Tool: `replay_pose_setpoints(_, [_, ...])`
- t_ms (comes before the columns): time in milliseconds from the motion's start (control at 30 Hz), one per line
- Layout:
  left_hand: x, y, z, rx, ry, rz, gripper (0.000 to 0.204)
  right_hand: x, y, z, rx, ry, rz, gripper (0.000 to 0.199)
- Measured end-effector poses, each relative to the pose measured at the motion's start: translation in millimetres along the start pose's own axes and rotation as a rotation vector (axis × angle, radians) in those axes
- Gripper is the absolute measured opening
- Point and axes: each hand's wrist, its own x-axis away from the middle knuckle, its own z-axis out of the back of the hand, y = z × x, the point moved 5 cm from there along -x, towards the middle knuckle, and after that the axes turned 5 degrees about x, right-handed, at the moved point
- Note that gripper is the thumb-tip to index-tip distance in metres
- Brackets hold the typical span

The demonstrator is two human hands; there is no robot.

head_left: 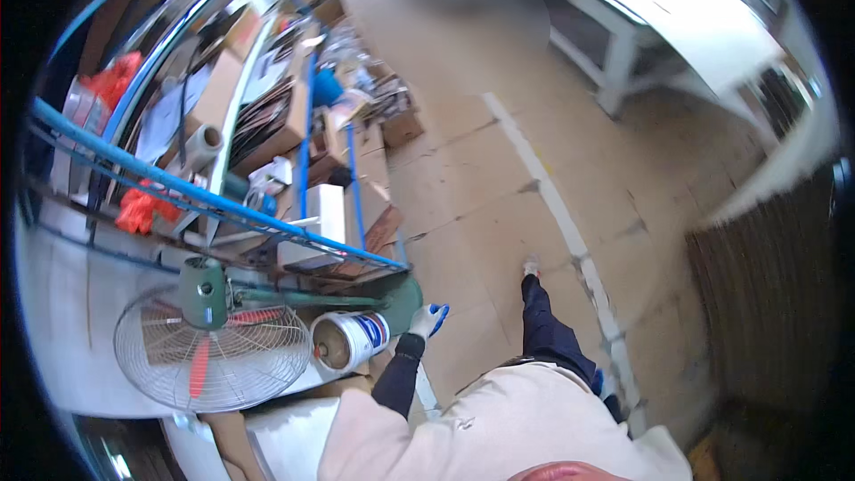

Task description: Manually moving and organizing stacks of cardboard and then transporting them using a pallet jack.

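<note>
My left hand, in a white work glove with blue on its fingers, hangs beside my body. Its fingers look loosely curled together, and nothing shows in them. Nearest to it are the green round base of a standing fan and a white bucket lying on its side. Of my right hand only a small blue and white bit of glove shows by my hip. My body hides the rest, so its fingers cannot be made out.
Left of me, a blue-framed shelf holds cardboard boxes, rolls and bags. The fan's wire cage lies in front of it. A white-topped table stands at the far right, with a dark ribbed stack nearer. A pale line crosses the brown floor.
</note>
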Motion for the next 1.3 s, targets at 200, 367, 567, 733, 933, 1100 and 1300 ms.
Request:
replay_pose_setpoints(200, [-92, 7, 44, -0.124, -0.144, 0.316, 0.051, -85, -179, -157, 0.092, -0.023, -0.12, 0.029])
replay_pose_setpoints(367, [-201, 63, 80, 0.054, -0.011, 0.38, 0.05, -267, -383, -312, 0.047, -0.333, 0.027, 0.021])
replay_pose_setpoints(567, [-342, 85, 87, 0.347, -0.079, 0.695, 0.042, -341, -616, -533, 0.355, -0.307, 0.163, 0.026])
replay_pose_setpoints(733, [-498, 100, 121, 0.528, -0.069, 0.699, 0.043, -414, -670, -625, 0.317, -0.245, 0.066, 0.036])
replay_pose_setpoints(933, [-772, 196, 264, 0.196, 0.332, 0.288, 0.044, -453, -718, -703, 0.808, -0.173, 0.417, 0.035])
replay_pose_setpoints(1100, [-953, 341, 388, 0.175, 0.214, 0.124, 0.042, -536, -803, -786, 0.835, -0.1, 0.406, 0.033])
replay_pose_setpoints(1300, [-1069, 367, 447, 0.031, 0.321, 0.297, 0.047, -664, -941, -968, 0.766, -0.279, 0.352, 0.031])
